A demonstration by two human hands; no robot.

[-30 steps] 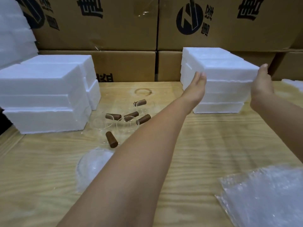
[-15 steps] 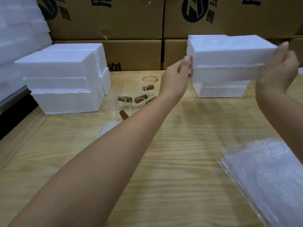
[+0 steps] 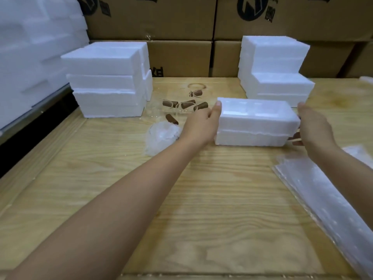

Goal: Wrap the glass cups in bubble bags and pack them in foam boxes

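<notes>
Fingers (image 3: 217, 110) of both hands clasping foam box (image 3: 256, 118) ends, bare table (image 3: 201, 209) in front

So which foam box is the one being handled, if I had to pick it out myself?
Start at the wooden table and find the foam stack at its back right. Just in front lies a single foam box, between the left hand and right hand. Unlike its neighbours, it sits alone, unstacked.
</notes>
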